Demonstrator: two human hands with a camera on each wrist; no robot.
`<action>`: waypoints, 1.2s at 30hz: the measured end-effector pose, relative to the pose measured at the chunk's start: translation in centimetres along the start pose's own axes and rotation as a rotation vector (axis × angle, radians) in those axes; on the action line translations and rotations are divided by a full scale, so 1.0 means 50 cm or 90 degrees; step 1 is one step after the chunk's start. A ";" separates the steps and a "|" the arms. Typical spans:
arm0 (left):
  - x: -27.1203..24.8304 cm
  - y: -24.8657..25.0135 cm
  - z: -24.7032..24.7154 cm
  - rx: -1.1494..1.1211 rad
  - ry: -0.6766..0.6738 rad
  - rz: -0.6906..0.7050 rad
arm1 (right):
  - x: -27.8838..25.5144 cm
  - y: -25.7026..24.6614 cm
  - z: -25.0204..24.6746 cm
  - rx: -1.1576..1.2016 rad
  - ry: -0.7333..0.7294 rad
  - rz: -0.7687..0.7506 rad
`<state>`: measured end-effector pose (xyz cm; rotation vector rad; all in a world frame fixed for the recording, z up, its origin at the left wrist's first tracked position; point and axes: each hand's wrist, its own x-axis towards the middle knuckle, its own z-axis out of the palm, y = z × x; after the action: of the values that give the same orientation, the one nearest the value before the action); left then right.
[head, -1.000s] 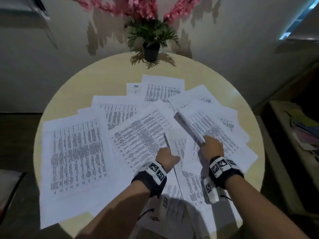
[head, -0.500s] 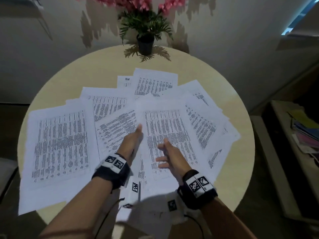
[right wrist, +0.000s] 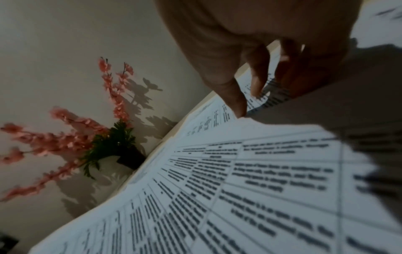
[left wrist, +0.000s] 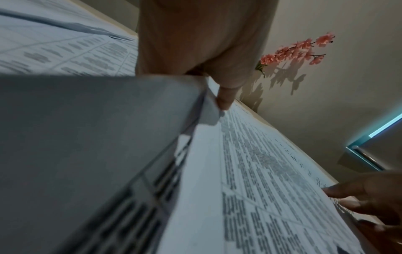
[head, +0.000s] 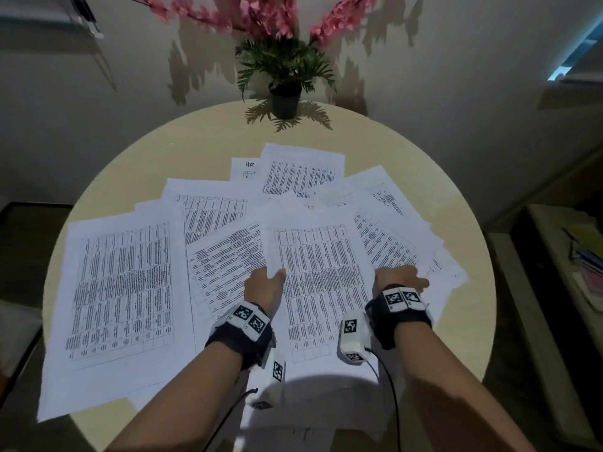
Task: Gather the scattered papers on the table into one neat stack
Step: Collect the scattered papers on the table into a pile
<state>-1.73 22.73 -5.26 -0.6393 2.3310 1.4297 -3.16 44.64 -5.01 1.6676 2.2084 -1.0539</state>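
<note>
Our left hand (head: 265, 285) pinches the left edge of the top sheet (head: 323, 275), thumb on top. Our right hand (head: 399, 279) rests at its right edge, its grip unclear. The papers (head: 120, 285) fan across the round table (head: 195, 148). We judge it best to square this sheet, then slide neighbours under it without creasing.
</note>
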 end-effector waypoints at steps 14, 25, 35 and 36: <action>0.059 0.184 -0.183 -0.056 0.400 0.225 | 0.004 -0.017 0.006 0.042 0.007 0.003; 0.178 0.189 -0.178 0.230 0.142 0.199 | 0.145 -0.127 -0.085 -0.315 0.049 -0.290; 0.215 0.112 -0.116 0.627 -0.030 0.092 | 0.183 -0.117 -0.096 -0.228 -0.002 -0.204; 0.216 0.110 -0.116 0.632 -0.034 0.094 | 0.177 -0.114 -0.092 -0.246 0.018 -0.232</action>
<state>-14.07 17.56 -3.95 -0.1279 2.6521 0.1857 -10.22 53.67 -3.94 1.1549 2.5909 -0.6104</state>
